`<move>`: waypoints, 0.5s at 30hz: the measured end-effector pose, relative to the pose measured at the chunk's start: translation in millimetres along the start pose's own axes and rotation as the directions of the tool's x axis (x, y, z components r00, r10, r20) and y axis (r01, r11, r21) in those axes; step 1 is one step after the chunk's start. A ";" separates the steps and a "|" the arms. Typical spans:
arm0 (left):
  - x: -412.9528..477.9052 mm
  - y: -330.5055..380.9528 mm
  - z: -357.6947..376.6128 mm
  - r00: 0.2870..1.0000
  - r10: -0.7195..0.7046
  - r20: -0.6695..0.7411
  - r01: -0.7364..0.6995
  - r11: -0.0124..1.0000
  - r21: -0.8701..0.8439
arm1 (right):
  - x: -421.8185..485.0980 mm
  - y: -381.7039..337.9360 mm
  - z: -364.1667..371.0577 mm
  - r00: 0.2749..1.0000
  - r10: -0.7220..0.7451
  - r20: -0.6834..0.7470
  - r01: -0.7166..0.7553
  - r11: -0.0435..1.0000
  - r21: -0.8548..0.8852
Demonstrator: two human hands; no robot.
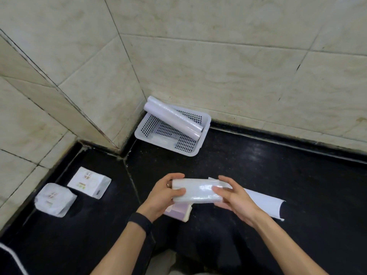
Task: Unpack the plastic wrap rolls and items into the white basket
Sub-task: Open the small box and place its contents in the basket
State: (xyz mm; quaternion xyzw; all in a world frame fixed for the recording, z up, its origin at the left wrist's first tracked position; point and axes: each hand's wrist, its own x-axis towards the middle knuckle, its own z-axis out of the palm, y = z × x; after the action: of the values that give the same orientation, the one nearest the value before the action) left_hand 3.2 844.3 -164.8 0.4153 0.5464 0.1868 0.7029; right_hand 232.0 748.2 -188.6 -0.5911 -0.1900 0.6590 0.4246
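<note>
A crumpled white plastic packet (pixel 55 199) and a flat printed white packet (pixel 89 182) lie on the black counter (pixel 278 175). The left hand (pixel 161 196) and right hand (pixel 235 197) hold a film-wrapped white plastic wrap roll (pixel 198 192), fingers curled round its ends. Behind, in the tiled corner, the white perforated basket (pixel 148 126) carries two white rolls (pixel 174 118). A curled white paper sheet (pixel 264 203) lies rightmost.

White basket (pixel 206 121) pierced with grids of holes; far rolls (pixel 172 117), near roll (pixel 198 192) glossy white; black surface (pixel 288 175); cream veined tiles (pixel 218 66); black wristband (pixel 140 220); lilac box (pixel 177 213).
</note>
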 end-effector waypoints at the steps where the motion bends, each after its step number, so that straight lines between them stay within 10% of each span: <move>1: 2.4 1.2 0.0 0.999 0.031 -0.017 -0.030 0.999 0.033 | 4.3 0.5 3.2 1.000 -0.012 -0.024 0.010 0.999 -0.046; 8: 22.8 7.2 -2.7 0.999 0.042 0.010 -0.043 0.927 0.372 | 30.8 -6.3 29.7 0.994 -0.107 -0.012 0.099 0.954 -0.284; 15: 40.8 30.2 -42.1 0.992 0.022 0.124 -0.050 0.973 0.225 | 63.3 -33.4 41.6 0.992 -0.129 -0.015 0.107 0.877 -0.469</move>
State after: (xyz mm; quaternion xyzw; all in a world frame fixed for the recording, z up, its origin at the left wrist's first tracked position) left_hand -16.3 907.1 -168.4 0.5135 0.5129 0.1101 0.6791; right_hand 207.8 827.2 -193.1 -0.6780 -0.3688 0.5530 0.3137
